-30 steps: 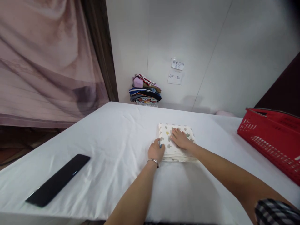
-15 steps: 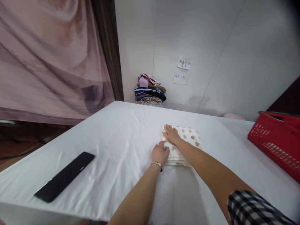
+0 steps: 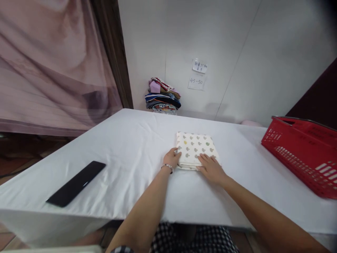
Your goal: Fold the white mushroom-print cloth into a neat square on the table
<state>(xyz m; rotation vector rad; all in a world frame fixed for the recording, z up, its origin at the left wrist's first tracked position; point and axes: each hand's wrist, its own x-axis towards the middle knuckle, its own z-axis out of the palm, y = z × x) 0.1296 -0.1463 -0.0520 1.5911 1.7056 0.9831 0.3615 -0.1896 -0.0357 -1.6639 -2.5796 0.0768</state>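
Note:
A folded white cloth [image 3: 195, 146] with grey, yellow and green printed motifs lies flat in a neat square on the table. At its left edge, my left hand [image 3: 172, 158] has its fingers and thumb curled about the near-left corner; a bracelet circles that wrist. My right hand [image 3: 211, 169] rests palm down on the near-right part of the cloth, fingers stretched out. The undersides of both hands are hidden.
A white sheet covers the table [image 3: 126, 147]. At left lies a long black flat object [image 3: 76, 183]; a red plastic basket [image 3: 302, 151] stands at right. Folded fabrics [image 3: 163, 95] are stacked beyond the far edge by the wall. A pink curtain [image 3: 52, 63] hangs at left.
My right hand has moved from the cloth's far-left part to its near-right edge. The left hand stays by the left edge. The cloth's near layers look flatter, and the view has shifted.

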